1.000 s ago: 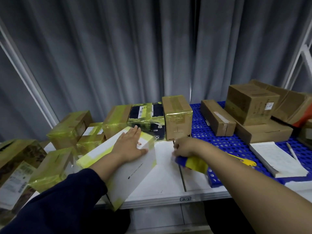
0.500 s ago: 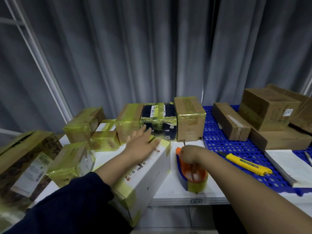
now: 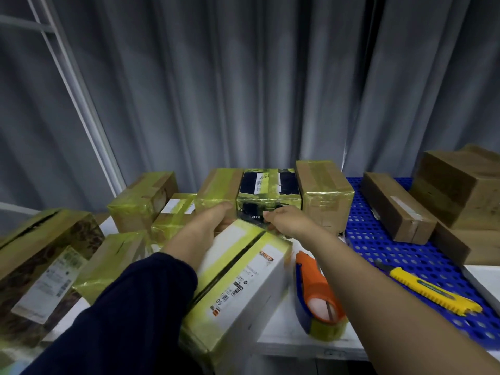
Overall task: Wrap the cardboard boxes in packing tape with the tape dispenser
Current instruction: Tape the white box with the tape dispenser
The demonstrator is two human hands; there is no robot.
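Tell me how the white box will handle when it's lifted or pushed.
The white box looks stiff: its edges are straight and uncrushed. Glossy yellow tape bands probably make it slippery to grip. Its near end seems to overhang the table edge, so it may tip if released.

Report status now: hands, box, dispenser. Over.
Left hand and right hand both grip far end of white box. Tape dispenser lies on table, unheld. Taped boxes crowd behind.

Single wide-angle view from a camera on the person's head, facing forward and down over the worktop (image 3: 285,331). It sits close: the white box (image 3: 243,280) at the near edge fills the lower centre. A grey curtain (image 3: 243,90) rises behind the far edge.
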